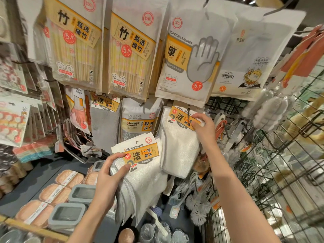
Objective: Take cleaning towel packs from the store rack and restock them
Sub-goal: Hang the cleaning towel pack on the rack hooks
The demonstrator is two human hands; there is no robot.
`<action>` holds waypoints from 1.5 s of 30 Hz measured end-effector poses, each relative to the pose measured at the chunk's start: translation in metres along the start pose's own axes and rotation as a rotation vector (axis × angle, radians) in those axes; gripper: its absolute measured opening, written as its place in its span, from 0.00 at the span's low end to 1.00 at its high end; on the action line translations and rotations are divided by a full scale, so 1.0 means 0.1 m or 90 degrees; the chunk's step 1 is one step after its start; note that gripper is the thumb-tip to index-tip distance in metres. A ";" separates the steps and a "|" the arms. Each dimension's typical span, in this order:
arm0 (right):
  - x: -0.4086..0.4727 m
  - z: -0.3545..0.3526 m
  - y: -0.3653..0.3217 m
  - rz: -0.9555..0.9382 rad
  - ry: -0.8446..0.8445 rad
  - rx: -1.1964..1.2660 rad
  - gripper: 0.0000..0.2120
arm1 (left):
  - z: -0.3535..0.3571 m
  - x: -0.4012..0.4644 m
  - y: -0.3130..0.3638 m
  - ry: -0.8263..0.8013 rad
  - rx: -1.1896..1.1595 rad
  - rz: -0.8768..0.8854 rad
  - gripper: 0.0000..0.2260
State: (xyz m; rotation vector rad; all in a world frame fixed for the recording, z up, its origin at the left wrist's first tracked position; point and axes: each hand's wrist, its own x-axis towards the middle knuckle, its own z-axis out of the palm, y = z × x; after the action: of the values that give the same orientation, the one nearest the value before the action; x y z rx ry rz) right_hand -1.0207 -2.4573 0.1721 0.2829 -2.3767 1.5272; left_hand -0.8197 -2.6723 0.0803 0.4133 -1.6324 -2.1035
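My left hand (109,174) grips a stack of white cleaning towel packs (140,178) with orange-and-white card labels, held low in front of the rack. My right hand (204,127) pinches the orange card header of another white cleaning towel pack (177,146) that hangs from a black hook (189,109) in the lower row of the rack. The two packs overlap a little at their edges.
Chopstick packs (77,41) and disposable glove packs (191,55) hang above. A cleaning sponge pack (138,120) and a grey cloth pack (105,123) hang to the left. Grey-lidded containers (77,202) sit on the shelf below. A wire grid panel (273,163) with brushes stands right.
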 end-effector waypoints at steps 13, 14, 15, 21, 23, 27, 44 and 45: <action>-0.07 -0.03 -0.05 0.045 -0.081 -0.100 0.24 | -0.03 -0.06 0.05 -0.010 -0.015 0.009 0.13; -0.12 -0.02 -0.05 0.038 -0.072 -0.111 0.23 | -0.04 -0.06 0.05 -0.012 -0.013 0.009 0.13; -0.18 -0.01 -0.04 0.029 -0.065 -0.122 0.22 | -0.04 -0.07 0.05 -0.012 -0.011 0.008 0.13; -0.50 0.06 -0.14 -0.016 -0.092 -0.105 0.13 | -0.03 -0.10 0.05 -0.032 0.010 0.007 0.13; -0.61 0.13 -0.20 -0.023 -0.115 -0.099 0.14 | -0.03 -0.11 0.06 -0.035 0.008 0.003 0.13; -0.83 0.29 -0.28 -0.014 -0.210 -0.078 0.18 | 0.00 -0.11 0.07 -0.035 -0.002 0.009 0.14; -1.28 0.43 -0.33 0.047 -0.234 0.068 0.22 | 0.00 -0.15 0.06 -0.027 -0.013 0.025 0.16; -1.30 0.41 -0.34 0.056 -0.247 0.075 0.22 | -0.01 -0.17 0.06 -0.028 -0.008 0.028 0.17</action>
State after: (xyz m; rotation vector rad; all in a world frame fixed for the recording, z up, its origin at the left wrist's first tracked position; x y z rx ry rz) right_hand -0.8945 -2.5084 0.1391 0.5526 -2.6205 1.7945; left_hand -0.8037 -2.6660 0.0853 0.3263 -1.6374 -2.1033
